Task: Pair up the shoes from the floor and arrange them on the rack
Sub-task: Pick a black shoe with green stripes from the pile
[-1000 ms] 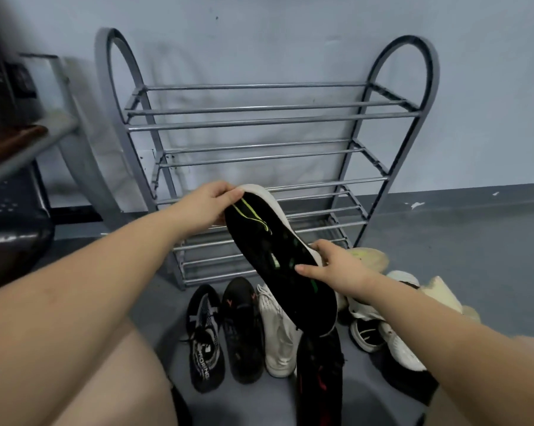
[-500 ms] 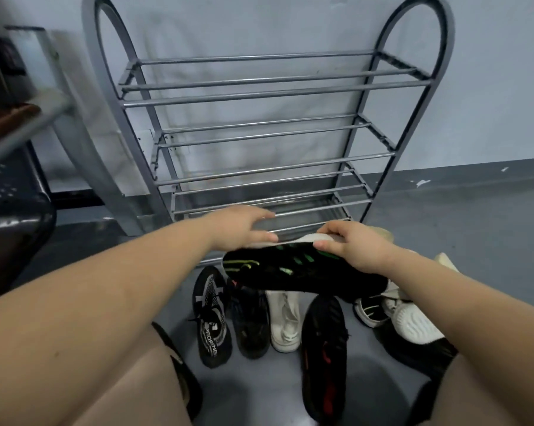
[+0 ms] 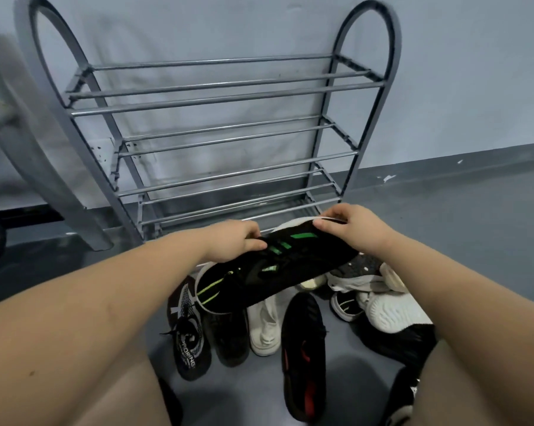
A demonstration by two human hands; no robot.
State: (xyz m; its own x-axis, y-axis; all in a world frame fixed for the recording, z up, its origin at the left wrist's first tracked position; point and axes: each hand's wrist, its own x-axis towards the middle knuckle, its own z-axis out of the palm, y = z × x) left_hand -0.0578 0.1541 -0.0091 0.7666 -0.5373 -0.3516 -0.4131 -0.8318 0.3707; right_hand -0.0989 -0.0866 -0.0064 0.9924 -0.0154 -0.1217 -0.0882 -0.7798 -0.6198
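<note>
A black shoe with green stripes and a white sole [image 3: 278, 265] hangs sideways just in front of the grey metal rack's [image 3: 222, 90] lowest shelf. My left hand [image 3: 235, 244] grips its upper near the laces, and my right hand [image 3: 351, 232] pinches its rim at the right end. Under it on the floor lie a black patterned shoe [image 3: 187, 333], a dark shoe [image 3: 229, 336], a white shoe [image 3: 264, 327] and a black shoe with red marks [image 3: 304, 358]. The rack's shelves carry no shoes.
To the right lies a heap of white and black shoes [image 3: 382, 302]. A grey frame leg [image 3: 44, 155] slants down left of the rack. The grey wall stands right behind the rack, and bare grey floor [image 3: 459, 229] stretches to the right.
The black and green shoe came down from sole-up at mid-rack height to lie sideways near the lowest shelf. Both hands lowered with it, and the view moved closer to the rack.
</note>
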